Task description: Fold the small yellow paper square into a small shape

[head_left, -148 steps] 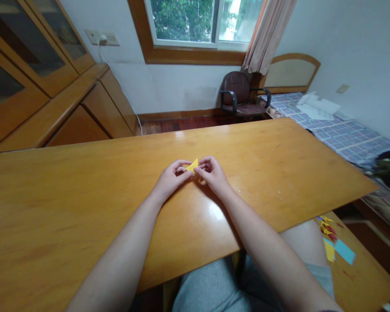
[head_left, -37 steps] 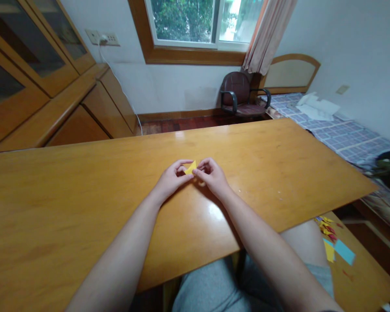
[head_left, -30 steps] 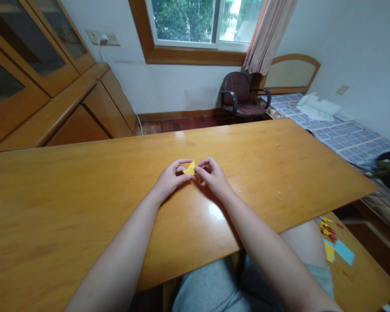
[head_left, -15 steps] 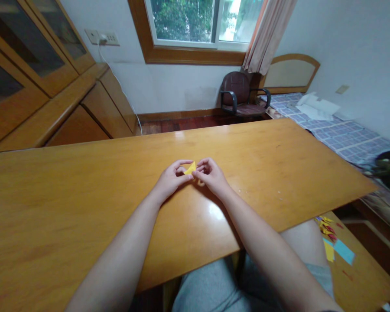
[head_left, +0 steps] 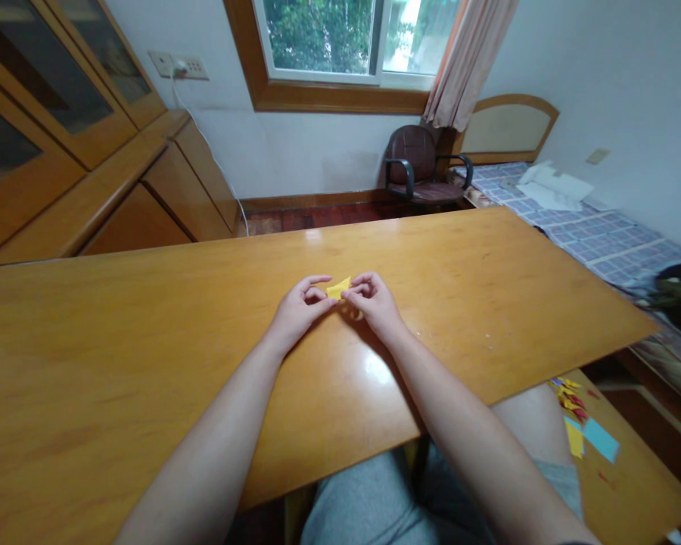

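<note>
A small piece of folded yellow paper (head_left: 338, 289) is held just above the middle of the wooden table (head_left: 164, 325). My left hand (head_left: 302, 309) pinches its left end between thumb and fingers, the index finger stretched out above it. At the paper's right end, my right hand (head_left: 373, 301) grips it with thumb and curled fingers. The finer folds of the paper are too small to make out.
On a lower wooden surface (head_left: 629, 484) to the right lie several small red and yellow folded papers (head_left: 570, 400), a light blue sheet (head_left: 601, 439) and a yellow sheet (head_left: 574, 437). A chair (head_left: 414, 163) and a bed (head_left: 601, 235) stand beyond the table.
The yellow paper has shifted slightly right and turned, so it lies flatter, its point tilting to the right. My right hand has moved a little right; both hands still hold it.
</note>
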`<action>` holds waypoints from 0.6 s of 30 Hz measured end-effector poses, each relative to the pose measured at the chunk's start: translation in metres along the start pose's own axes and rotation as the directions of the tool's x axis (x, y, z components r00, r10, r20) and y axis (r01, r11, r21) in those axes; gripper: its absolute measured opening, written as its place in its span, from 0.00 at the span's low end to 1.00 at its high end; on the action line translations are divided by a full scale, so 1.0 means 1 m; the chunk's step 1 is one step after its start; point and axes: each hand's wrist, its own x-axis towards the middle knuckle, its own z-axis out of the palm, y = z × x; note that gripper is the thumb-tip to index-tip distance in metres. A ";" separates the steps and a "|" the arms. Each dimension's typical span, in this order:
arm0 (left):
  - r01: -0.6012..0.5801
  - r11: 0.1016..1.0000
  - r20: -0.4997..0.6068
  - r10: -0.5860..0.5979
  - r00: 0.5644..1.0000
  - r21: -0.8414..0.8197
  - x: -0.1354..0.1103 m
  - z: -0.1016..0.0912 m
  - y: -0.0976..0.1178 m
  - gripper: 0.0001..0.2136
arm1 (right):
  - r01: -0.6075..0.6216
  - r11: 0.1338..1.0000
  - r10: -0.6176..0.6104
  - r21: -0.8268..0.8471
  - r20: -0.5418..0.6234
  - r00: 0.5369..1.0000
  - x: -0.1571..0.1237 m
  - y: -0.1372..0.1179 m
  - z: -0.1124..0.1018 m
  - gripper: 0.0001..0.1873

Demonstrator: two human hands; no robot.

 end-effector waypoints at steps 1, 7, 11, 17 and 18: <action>-0.005 1.000 -0.015 0.005 1.000 -0.007 0.000 0.000 0.000 0.26 | 0.006 1.000 -0.006 -0.001 0.000 1.000 0.000 0.000 0.000 0.22; -0.015 0.999 -0.065 0.012 0.998 -0.043 0.001 0.000 0.000 0.26 | 0.059 0.998 -0.059 0.016 0.010 0.998 0.002 0.004 -0.002 0.27; -0.012 0.999 -0.054 0.010 0.998 -0.042 0.000 0.000 0.000 0.24 | 0.084 0.996 -0.084 0.010 0.036 0.996 0.003 0.006 -0.002 0.37; -0.024 0.998 -0.049 0.021 0.999 -0.055 0.001 0.000 -0.003 0.21 | 0.069 0.998 -0.069 -0.005 0.055 0.996 0.003 0.004 -0.002 0.34; -0.024 0.998 -0.051 0.020 0.999 -0.066 0.001 0.000 -0.004 0.21 | 0.067 0.998 -0.067 -0.003 0.047 0.997 0.003 0.003 -0.003 0.33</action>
